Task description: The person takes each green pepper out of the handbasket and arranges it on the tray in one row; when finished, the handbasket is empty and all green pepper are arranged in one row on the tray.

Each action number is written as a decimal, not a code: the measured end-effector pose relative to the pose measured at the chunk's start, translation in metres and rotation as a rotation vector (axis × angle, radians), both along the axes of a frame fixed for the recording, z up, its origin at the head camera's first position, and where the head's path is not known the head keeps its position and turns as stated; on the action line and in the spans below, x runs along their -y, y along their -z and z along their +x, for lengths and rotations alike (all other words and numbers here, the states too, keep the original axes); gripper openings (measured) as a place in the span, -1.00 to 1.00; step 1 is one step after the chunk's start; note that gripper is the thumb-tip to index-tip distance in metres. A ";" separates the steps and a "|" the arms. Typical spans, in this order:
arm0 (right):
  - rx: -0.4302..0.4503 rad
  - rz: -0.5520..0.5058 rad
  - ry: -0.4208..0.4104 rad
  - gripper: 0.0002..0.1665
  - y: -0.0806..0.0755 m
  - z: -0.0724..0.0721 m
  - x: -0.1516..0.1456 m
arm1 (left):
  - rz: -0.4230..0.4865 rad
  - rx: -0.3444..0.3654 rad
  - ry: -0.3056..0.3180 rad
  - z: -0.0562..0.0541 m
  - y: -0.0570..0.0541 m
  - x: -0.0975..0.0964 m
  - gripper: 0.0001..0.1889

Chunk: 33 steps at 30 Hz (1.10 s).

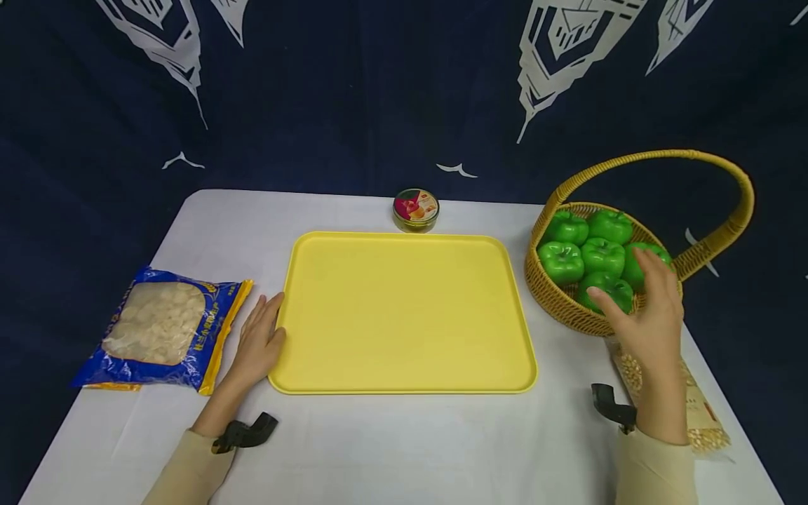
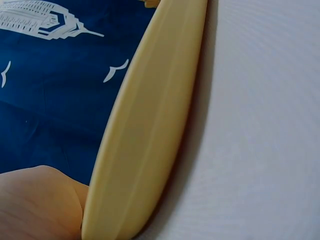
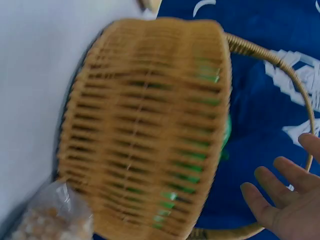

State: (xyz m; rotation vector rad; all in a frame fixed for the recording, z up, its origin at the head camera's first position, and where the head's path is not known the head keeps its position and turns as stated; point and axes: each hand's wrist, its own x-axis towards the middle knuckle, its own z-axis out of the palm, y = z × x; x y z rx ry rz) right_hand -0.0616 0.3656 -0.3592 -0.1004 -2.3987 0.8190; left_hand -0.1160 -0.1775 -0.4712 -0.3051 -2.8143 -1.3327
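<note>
A yellow tray [image 1: 404,315] lies flat in the middle of the table. My left hand [image 1: 257,340] rests at its left edge, fingers extended along the rim; the left wrist view shows part of this hand [image 2: 42,205] beside the tray's side [image 2: 145,120]. On the right stands a wicker basket [image 1: 555,301] with a tall handle, holding several green bell peppers [image 1: 602,257]. Over the basket's front right rim, my right hand [image 1: 653,322] is spread, thumb and fingers apart, nothing between them. In the right wrist view its fingers [image 3: 272,187] are beside the basket wall [image 3: 145,125].
A blue and yellow bag [image 1: 158,326] with pale contents lies left of the tray. Behind the tray sits a small round tin [image 1: 416,209]. A clear packet of beige pieces [image 1: 701,414] lies partly under my right forearm. Dark patterned cloth [image 1: 366,98] hangs behind the table.
</note>
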 end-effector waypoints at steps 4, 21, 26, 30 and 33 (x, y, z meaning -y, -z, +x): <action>0.045 -0.046 0.069 -0.04 0.003 0.001 -0.009 | 0.003 0.001 0.002 0.000 -0.001 0.000 -0.39; 0.267 -0.219 0.332 0.06 0.018 -0.001 -0.026 | -0.015 -0.008 -0.001 0.000 0.000 0.000 -0.39; 0.290 -0.243 0.331 0.07 0.020 -0.001 -0.028 | -0.011 -0.006 -0.001 0.000 0.000 0.000 -0.39; 0.315 -0.244 0.335 0.07 0.020 -0.001 -0.029 | -0.010 -0.001 -0.001 0.000 0.000 0.000 -0.38; 0.329 -0.221 0.334 0.06 0.021 -0.002 -0.029 | -0.013 0.000 -0.002 0.000 0.000 0.000 -0.39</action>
